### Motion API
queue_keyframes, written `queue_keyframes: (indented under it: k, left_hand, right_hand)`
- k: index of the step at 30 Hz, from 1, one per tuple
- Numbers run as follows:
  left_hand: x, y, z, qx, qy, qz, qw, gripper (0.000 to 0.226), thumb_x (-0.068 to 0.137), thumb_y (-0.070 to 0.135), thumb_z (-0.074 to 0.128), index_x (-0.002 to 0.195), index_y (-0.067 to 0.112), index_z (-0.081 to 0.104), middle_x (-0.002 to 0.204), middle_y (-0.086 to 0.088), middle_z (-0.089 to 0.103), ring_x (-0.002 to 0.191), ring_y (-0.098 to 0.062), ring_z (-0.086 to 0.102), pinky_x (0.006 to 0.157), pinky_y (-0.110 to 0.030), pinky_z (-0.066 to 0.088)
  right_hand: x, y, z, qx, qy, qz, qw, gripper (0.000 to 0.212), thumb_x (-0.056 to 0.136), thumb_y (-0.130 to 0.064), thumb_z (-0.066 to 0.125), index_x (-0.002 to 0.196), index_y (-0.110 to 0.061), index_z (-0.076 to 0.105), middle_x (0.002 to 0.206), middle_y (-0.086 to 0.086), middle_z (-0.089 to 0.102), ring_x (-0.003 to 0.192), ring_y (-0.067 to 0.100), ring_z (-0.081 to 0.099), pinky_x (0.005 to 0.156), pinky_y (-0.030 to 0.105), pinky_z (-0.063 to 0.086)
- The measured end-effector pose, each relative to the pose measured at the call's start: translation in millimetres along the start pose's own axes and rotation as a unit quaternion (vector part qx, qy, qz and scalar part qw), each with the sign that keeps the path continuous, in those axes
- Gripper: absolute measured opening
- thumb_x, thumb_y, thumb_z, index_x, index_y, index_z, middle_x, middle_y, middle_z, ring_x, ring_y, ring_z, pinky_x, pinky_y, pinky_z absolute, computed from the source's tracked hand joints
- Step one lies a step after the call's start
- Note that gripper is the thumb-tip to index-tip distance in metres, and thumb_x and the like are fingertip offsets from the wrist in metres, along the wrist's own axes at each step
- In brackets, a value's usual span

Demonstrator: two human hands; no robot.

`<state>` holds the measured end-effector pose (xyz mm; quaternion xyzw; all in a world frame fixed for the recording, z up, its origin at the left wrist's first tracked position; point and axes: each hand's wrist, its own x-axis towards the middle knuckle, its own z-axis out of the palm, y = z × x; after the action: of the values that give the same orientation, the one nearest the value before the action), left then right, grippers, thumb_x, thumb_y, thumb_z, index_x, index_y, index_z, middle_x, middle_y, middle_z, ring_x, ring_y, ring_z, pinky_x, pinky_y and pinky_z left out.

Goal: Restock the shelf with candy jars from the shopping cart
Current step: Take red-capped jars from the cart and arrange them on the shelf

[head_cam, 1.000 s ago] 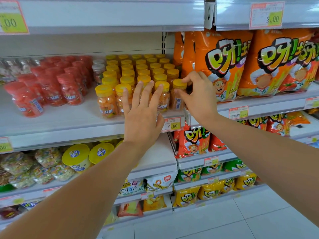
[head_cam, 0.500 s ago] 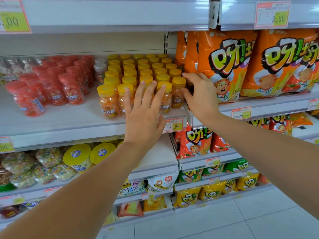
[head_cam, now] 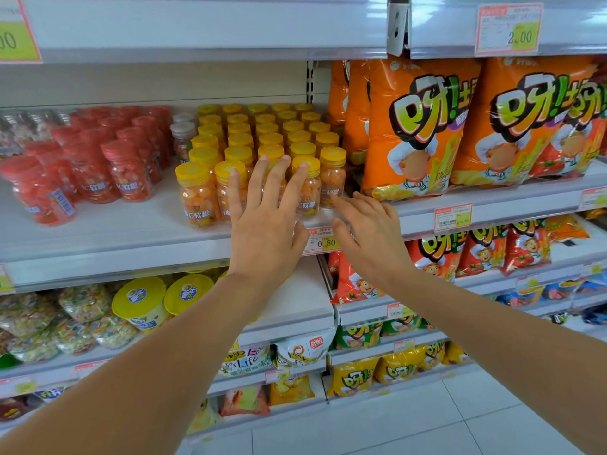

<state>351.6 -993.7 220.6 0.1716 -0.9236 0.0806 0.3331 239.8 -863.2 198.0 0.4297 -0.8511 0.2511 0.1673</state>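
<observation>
The left hand (head_cam: 262, 224) lies flat, fingers spread, against the front row of yellow-lidded candy jars (head_cam: 196, 195) on the shelf (head_cam: 108, 234). Just right, the right hand (head_cam: 369, 234) holds nothing, fingers loosely straight, tips beside the rightmost jar (head_cam: 332, 180).

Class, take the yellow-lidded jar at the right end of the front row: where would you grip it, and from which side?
Probably by its yellow lid, pinched from the front and above. The jar stands upright, hemmed by a neighbouring jar on its left, more jars behind and an orange snack bag at its right.
</observation>
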Motion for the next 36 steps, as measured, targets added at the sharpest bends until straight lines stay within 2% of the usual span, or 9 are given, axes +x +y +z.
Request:
queue_keyframes:
  k: [11, 14, 17, 20, 23, 25, 29, 32, 36]
  left_hand:
    - [0, 3, 0, 0.003, -0.011, -0.006, 1.000, 0.074, 0.084, 0.029, 0.061, 0.150, 0.022, 0.028, 0.155, -0.005, 0.028, 0.147, -0.028, 0.015, 0.117, -0.052, 0.001]
    - [-1, 4, 0, 0.000, -0.014, -0.004, 1.000, 0.078, 0.084, 0.029, 0.060, 0.152, 0.022, 0.023, 0.159, -0.006, 0.019, 0.148, -0.028, 0.008, 0.118, -0.052, 0.001]
    - [-7, 5, -5, 0.002, -0.013, -0.004, 1.000, 0.080, 0.083, 0.030, 0.059, 0.153, 0.020, 0.021, 0.161, -0.008, 0.012, 0.148, -0.029, 0.006, 0.119, -0.052, 0.005]
    - [-21, 4, -14, -0.049, 0.024, -0.024, 0.998, 0.069, 0.080, 0.024, 0.060, 0.145, 0.016, 0.037, 0.152, -0.011, 0.031, 0.141, -0.030, 0.023, 0.115, -0.047, 0.018]
    - [-44, -8, -27, -0.085, 0.061, -0.072, 0.992, 0.051, 0.078, 0.017, 0.056, 0.128, 0.013, 0.052, 0.132, -0.011, 0.047, 0.117, -0.030, 0.043, 0.096, -0.041, 0.036]
    - [-65, -22, -33, -0.082, 0.061, -0.099, 0.990, 0.043, 0.078, 0.016, 0.051, 0.120, 0.011, 0.056, 0.122, -0.010, 0.052, 0.105, -0.030, 0.048, 0.085, -0.040, 0.040]
    - [-122, -59, -43, -0.142, 0.039, -0.193, 0.970, 0.025, 0.082, 0.016, 0.050, 0.103, 0.016, 0.063, 0.096, -0.001, 0.060, 0.083, -0.024, 0.056, 0.070, -0.039, 0.044]
    - [-184, -102, -57, -0.154, -0.015, -0.283, 0.947, 0.015, 0.087, 0.017, 0.052, 0.094, 0.019, 0.065, 0.081, 0.003, 0.063, 0.068, -0.024, 0.058, 0.060, -0.040, 0.047]
    - [-274, -178, -86, -0.098, -0.092, -0.398, 0.908, 0.011, 0.088, 0.021, 0.057, 0.093, 0.024, 0.067, 0.060, 0.010, 0.049, 0.073, -0.023, 0.060, 0.057, -0.032, 0.031]
  right_hand:
    - [9, -1, 3, -0.065, -0.053, 0.007, 0.996, 0.060, 0.093, -0.037, 0.026, 0.149, -0.016, 0.032, 0.139, 0.004, 0.049, 0.134, 0.020, 0.033, 0.100, 0.039, 0.018]
    - [9, 1, 2, -0.053, -0.041, 0.008, 0.998, 0.054, 0.094, -0.034, 0.031, 0.143, -0.014, 0.042, 0.138, 0.004, 0.050, 0.131, 0.020, 0.036, 0.099, 0.037, 0.021]
    - [6, -3, -4, -0.011, 0.024, -0.006, 1.000, 0.046, 0.089, -0.034, 0.032, 0.124, -0.016, 0.057, 0.120, 0.001, 0.059, 0.115, 0.022, 0.046, 0.092, 0.036, 0.027]
    - [-3, -15, -8, 0.080, 0.043, -0.044, 0.995, 0.040, 0.091, -0.028, 0.035, 0.120, -0.016, 0.060, 0.111, 0.002, 0.061, 0.102, 0.021, 0.052, 0.084, 0.036, 0.038]
    - [-14, -32, -7, 0.138, 0.052, -0.087, 0.985, 0.039, 0.092, -0.026, 0.036, 0.119, -0.013, 0.061, 0.113, 0.002, 0.061, 0.102, 0.020, 0.053, 0.082, 0.036, 0.043]
    - [-21, -48, 1, 0.158, 0.053, -0.111, 0.980, 0.036, 0.093, -0.022, 0.040, 0.120, -0.012, 0.061, 0.114, 0.000, 0.061, 0.104, 0.018, 0.054, 0.084, 0.033, 0.043]
    - [-35, -103, 29, 0.258, -0.045, -0.157, 0.952, 0.027, 0.095, -0.017, 0.044, 0.113, -0.014, 0.064, 0.098, -0.011, 0.054, 0.069, -0.003, 0.051, 0.065, 0.026, 0.038]
    - [-57, -165, 63, 0.295, -0.138, -0.211, 0.922, 0.023, 0.093, -0.015, 0.046, 0.100, -0.015, 0.068, 0.091, -0.010, 0.056, 0.065, 0.003, 0.050, 0.062, 0.024, 0.039]
    - [-93, -256, 119, 0.335, -0.243, -0.221, 0.883, 0.026, 0.092, -0.018, 0.046, 0.096, -0.015, 0.071, 0.082, -0.015, 0.061, 0.067, 0.010, 0.059, 0.062, 0.026, 0.045]
